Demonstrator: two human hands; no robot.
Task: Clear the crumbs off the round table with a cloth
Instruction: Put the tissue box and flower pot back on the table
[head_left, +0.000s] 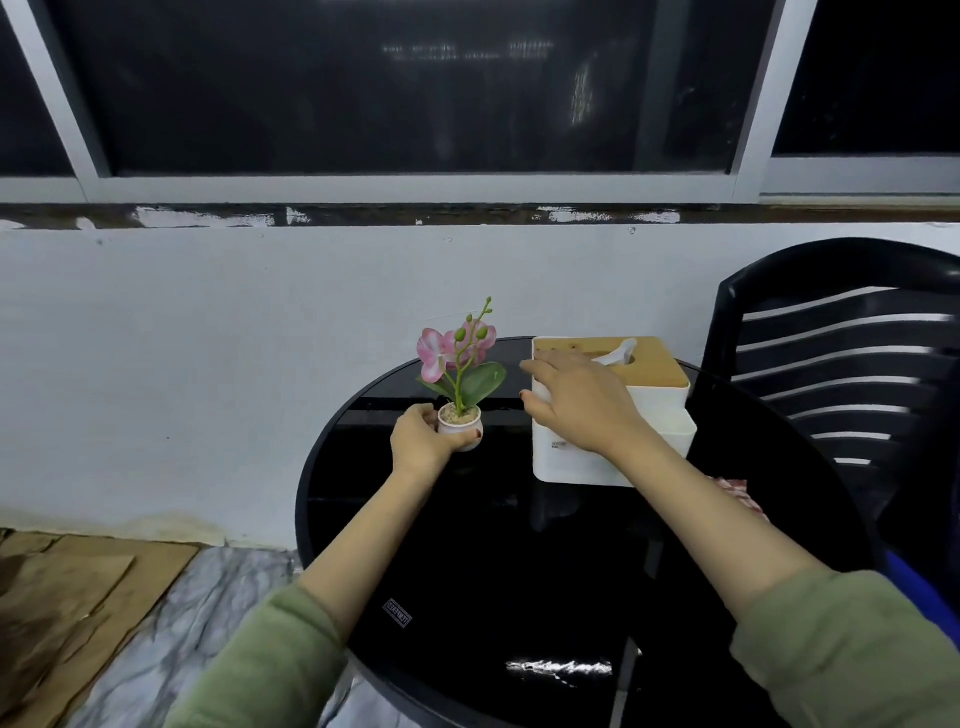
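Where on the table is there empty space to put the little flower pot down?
The near half of the round table is bare, from the sticker across to the right forearm. The far side is crowded: the left hand holds the flower pot, and the right hand rests on the tissue box. A patterned cloth lies at the right edge.

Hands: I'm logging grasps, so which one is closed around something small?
The left hand, curled around the little white flower pot. The right hand lies spread on the tissue box.
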